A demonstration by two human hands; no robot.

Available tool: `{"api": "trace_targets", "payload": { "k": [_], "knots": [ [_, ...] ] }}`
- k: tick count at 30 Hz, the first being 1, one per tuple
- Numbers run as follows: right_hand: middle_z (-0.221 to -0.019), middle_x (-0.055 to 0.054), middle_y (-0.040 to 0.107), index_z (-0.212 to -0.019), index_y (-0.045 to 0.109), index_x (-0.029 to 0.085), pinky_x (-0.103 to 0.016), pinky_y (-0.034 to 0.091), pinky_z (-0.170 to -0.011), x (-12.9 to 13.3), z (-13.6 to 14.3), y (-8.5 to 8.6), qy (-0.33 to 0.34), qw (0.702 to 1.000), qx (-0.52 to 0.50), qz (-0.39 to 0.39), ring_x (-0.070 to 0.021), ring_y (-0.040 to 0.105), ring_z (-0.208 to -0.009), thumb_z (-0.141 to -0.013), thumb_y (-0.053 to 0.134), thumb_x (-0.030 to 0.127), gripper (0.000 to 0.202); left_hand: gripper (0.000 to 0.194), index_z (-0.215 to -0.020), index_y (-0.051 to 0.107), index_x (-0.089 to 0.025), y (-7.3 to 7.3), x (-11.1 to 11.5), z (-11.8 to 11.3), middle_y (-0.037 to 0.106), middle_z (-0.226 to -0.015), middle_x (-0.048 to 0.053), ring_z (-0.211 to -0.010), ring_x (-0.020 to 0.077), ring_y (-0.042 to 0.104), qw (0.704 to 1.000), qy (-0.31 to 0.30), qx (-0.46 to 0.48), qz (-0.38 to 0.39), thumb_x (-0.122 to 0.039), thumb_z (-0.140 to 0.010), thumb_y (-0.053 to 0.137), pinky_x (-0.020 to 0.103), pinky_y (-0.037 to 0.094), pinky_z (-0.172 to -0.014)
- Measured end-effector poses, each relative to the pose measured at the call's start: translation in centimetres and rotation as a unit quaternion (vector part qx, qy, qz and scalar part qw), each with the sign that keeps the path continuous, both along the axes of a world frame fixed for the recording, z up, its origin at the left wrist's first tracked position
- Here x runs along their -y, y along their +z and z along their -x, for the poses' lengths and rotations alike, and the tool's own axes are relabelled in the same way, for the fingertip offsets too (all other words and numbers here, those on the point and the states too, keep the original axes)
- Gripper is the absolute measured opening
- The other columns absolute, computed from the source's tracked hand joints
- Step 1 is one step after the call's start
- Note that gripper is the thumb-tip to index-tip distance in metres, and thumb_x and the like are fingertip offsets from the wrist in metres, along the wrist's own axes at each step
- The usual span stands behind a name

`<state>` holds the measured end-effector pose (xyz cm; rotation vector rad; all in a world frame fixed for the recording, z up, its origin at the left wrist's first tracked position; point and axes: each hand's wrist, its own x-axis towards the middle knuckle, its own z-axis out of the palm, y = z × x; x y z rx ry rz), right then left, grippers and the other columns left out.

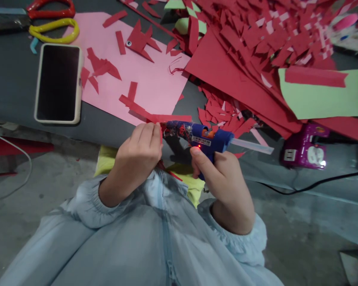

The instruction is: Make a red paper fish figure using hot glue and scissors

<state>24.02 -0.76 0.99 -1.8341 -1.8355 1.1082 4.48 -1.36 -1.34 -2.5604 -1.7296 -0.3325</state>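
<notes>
My right hand is wrapped round the grip of a blue hot glue gun, its small red light lit and a clear glue stick poking out of its back end. The nozzle points left and reaches the fingertips of my left hand. Those fingers are closed on a red paper piece, mostly hidden behind them. Just beyond lie red paper strips on a pink sheet. Farther up the sheet sits a red paper fish with a googly eye.
At the left are a phone and scissors with red and yellow handles. Red sheets, a heap of woven red paper and a green piece cover the right. A purple box with a black cable lies near the edge.
</notes>
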Motion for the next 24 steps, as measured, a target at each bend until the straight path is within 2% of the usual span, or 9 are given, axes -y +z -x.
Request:
{"api": "trace_targets", "payload": {
  "k": [7,15,24],
  "knots": [
    [-0.049,-0.002,0.054,-0.058,0.047,0.023,-0.03,0.036,-0.052,0.1,-0.17,0.0,0.006,1.0,-0.01,-0.01,-0.015,0.05,-0.048,-0.092,0.046,0.062,0.052,0.044,-0.134,0.059,0.0,-0.17,-0.03,-0.02,0.069,-0.127,0.021,-0.117,0.0303,0.067,1.0,-0.005,-0.014,-0.012,-0.021,-0.098,0.045,0.037,0.059,-0.092],
    [-0.049,-0.002,0.055,-0.058,0.05,0.022,-0.03,0.038,-0.052,0.1,-0.03,-0.42,-0.01,0.999,-0.028,-0.021,-0.0153,0.052,-0.049,-0.092,0.046,0.068,0.058,0.044,-0.136,0.058,-0.002,-0.09,0.0,0.0,0.069,-0.128,0.021,-0.118,0.0311,0.067,1.0,-0.001,0.0,-0.001,-0.022,-0.098,0.047,0.038,0.06,-0.091],
    [-0.048,-0.002,0.056,-0.059,0.052,0.022,-0.03,0.038,-0.053,0.17,0.03,-0.3,-0.009,0.999,-0.04,-0.016,-0.0152,0.054,-0.048,-0.093,0.048,0.066,0.056,0.045,-0.137,0.057,-0.003,-0.06,0.0,-0.13,0.069,-0.128,0.022,-0.117,0.0314,0.067,1.0,0.003,0.003,0.006,-0.022,-0.099,0.044,0.04,0.061,-0.089]
  ]
}}
